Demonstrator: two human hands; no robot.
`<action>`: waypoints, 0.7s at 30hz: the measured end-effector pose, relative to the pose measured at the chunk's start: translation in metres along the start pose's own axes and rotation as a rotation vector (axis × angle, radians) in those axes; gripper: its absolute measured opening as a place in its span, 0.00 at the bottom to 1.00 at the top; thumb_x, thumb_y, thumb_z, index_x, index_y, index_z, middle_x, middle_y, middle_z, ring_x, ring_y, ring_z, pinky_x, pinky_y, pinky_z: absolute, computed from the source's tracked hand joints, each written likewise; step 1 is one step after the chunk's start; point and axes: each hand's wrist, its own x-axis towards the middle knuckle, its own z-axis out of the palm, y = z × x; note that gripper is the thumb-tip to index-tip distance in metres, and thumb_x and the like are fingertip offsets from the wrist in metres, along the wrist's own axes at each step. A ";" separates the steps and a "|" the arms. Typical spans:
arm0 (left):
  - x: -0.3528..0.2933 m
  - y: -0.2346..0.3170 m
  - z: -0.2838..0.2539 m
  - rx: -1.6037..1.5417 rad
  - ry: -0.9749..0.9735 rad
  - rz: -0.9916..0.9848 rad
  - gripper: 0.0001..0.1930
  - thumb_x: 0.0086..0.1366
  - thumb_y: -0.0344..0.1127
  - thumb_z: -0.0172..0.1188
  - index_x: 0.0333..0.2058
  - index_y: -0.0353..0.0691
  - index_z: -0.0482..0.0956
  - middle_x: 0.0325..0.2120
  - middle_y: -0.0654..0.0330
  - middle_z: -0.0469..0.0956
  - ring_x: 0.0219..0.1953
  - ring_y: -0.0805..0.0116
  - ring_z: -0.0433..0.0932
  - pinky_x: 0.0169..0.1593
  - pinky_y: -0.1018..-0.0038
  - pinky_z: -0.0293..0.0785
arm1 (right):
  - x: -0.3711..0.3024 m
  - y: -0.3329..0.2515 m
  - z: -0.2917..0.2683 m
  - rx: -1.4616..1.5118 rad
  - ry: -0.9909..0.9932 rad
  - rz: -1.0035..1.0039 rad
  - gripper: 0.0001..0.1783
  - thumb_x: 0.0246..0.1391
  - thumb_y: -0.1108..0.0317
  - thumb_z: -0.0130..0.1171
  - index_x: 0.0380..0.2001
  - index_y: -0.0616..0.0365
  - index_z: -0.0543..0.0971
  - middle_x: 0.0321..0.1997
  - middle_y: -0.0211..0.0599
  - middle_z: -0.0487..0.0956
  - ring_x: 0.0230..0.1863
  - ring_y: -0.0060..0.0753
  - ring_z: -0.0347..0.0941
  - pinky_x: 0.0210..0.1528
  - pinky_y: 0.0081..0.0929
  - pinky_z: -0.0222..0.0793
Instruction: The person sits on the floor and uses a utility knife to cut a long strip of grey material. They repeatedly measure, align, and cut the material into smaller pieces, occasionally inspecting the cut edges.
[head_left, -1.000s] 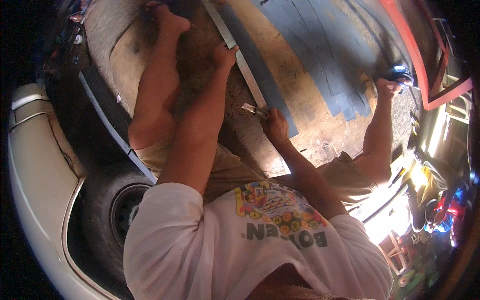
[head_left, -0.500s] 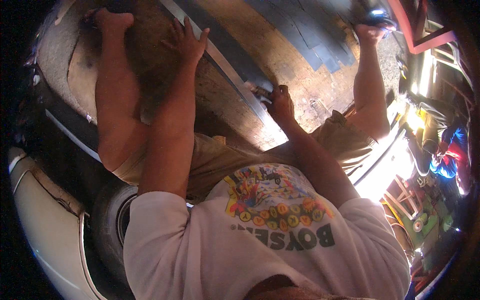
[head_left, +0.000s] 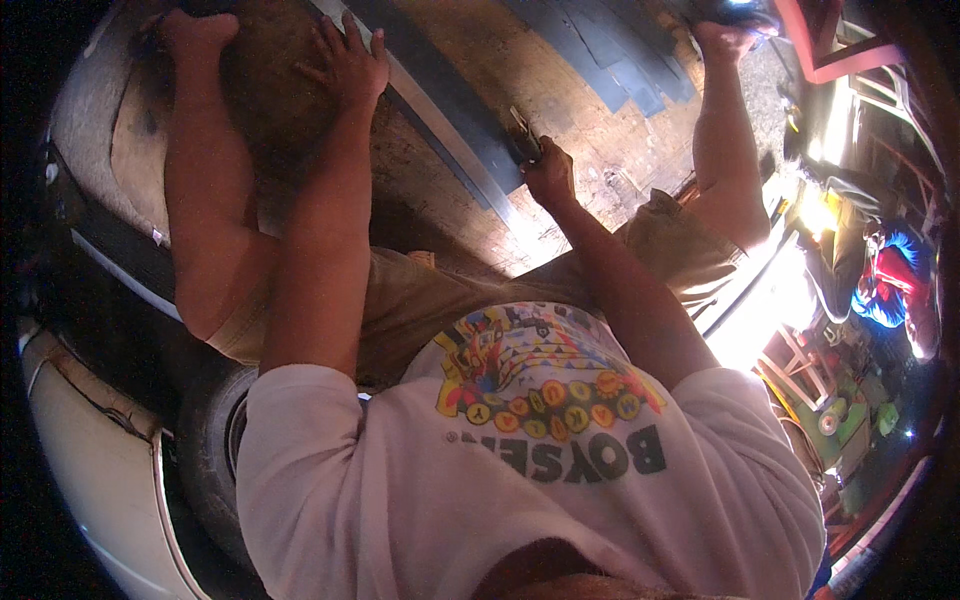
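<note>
My left hand is spread open, fingers apart, over the far end of a long metal straightedge. Under and along the straightedge's right side runs a dark grey strip of sheet material. My right hand is closed around a short, narrow hand tool; its exact kind is unclear. The tool's slim end points away from me, over the strip's right edge, apart from the straightedge. Below lies a worn wooden board.
More dark sheet pieces lie overlapping at the far right of the board. A reddish metal frame stands at upper right. Another person sits at far right. A tyre and a pale vehicle panel are at lower left.
My right hand has moved slightly farther from me, and the tool has turned from pointing left at the straightedge to pointing away from me. My left hand stays on the straightedge. The whole view has shifted slightly.
</note>
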 end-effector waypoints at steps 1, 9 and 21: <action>0.001 -0.001 0.002 0.015 -0.003 -0.009 0.39 0.73 0.69 0.29 0.74 0.52 0.53 0.75 0.48 0.43 0.77 0.42 0.37 0.63 0.17 0.28 | 0.003 -0.003 -0.001 0.043 0.022 -0.052 0.15 0.45 0.73 0.69 0.37 0.63 0.77 0.35 0.59 0.81 0.42 0.64 0.80 0.44 0.49 0.73; 0.027 -0.005 0.010 -0.016 0.053 -0.093 0.40 0.71 0.69 0.38 0.71 0.47 0.59 0.74 0.46 0.47 0.76 0.41 0.40 0.62 0.16 0.34 | 0.005 -0.016 -0.026 -0.327 -0.258 0.053 0.24 0.51 0.58 0.70 0.45 0.60 0.75 0.45 0.54 0.78 0.48 0.61 0.78 0.46 0.52 0.77; 0.034 -0.015 0.013 -0.018 0.074 -0.147 0.38 0.71 0.64 0.43 0.71 0.47 0.58 0.73 0.52 0.50 0.76 0.52 0.48 0.67 0.23 0.32 | -0.028 0.003 -0.003 -0.369 -0.275 -0.134 0.11 0.56 0.68 0.61 0.39 0.57 0.73 0.41 0.50 0.76 0.46 0.56 0.76 0.44 0.52 0.75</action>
